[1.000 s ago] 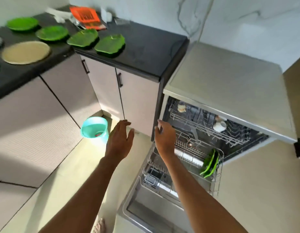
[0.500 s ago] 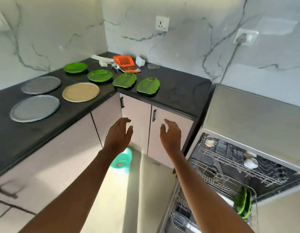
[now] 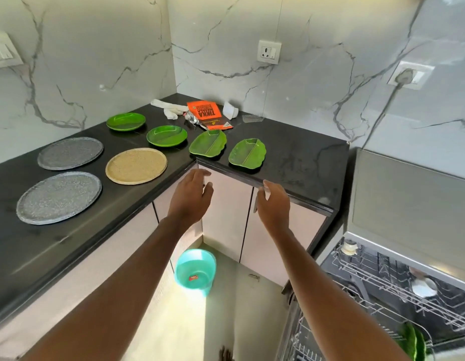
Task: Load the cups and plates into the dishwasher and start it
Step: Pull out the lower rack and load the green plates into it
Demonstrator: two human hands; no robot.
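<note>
Two hands hover empty (fingers relaxed): left hand (image 3: pixel 191 198) and right hand (image 3: pixel 274 204), just short of the nearest leaf-shaped plate (image 3: pixel 247 153)

- We see the countertop (image 3: pixel 299 155) as dark polished stone, glossy along its front edge.
- The green plates (image 3: pixel 248 153) by the counter's inner corner look like smooth, shiny plastic.
- The grey plates (image 3: pixel 59 196) and tan plate (image 3: pixel 136 165) towards the left end look speckled, grainy and matt.
- The dishwasher racks (image 3: pixel 369 285) are metal wire.
- The turquoise bucket (image 3: pixel 195 267) looks like smooth plastic.
</note>
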